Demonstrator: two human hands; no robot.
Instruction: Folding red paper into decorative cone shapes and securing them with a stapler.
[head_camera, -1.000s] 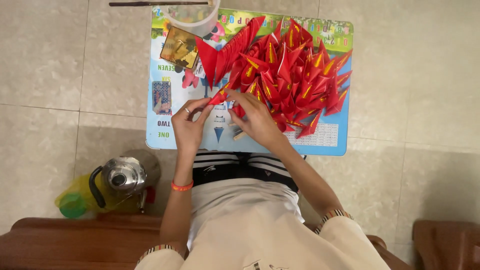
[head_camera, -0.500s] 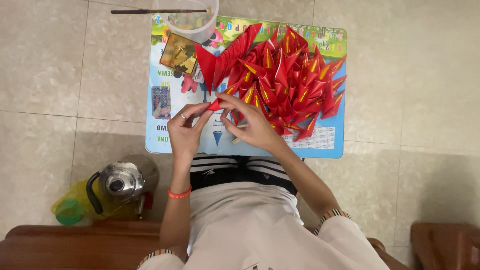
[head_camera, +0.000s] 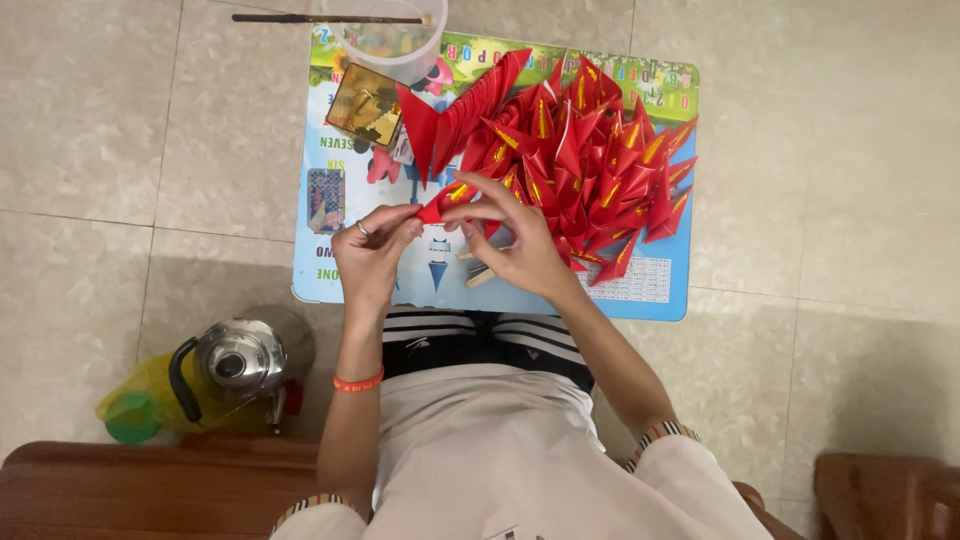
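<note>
Together, left hand (head_camera: 375, 250) and right hand (head_camera: 515, 245) pinch one red paper (head_camera: 440, 203) between their fingertips. Pile (head_camera: 590, 160) lies at two o'clock.

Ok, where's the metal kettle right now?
In the head view the metal kettle stands on the tiled floor at lower left, beside the person's left forearm, just below the blue table's corner, with a yellow-green bag against it.

Left hand (head_camera: 372, 258) and right hand (head_camera: 512, 245) pinch a folded red paper piece (head_camera: 443, 203) above the blue desk (head_camera: 650, 285), beside a red pile (head_camera: 590, 160).
</note>
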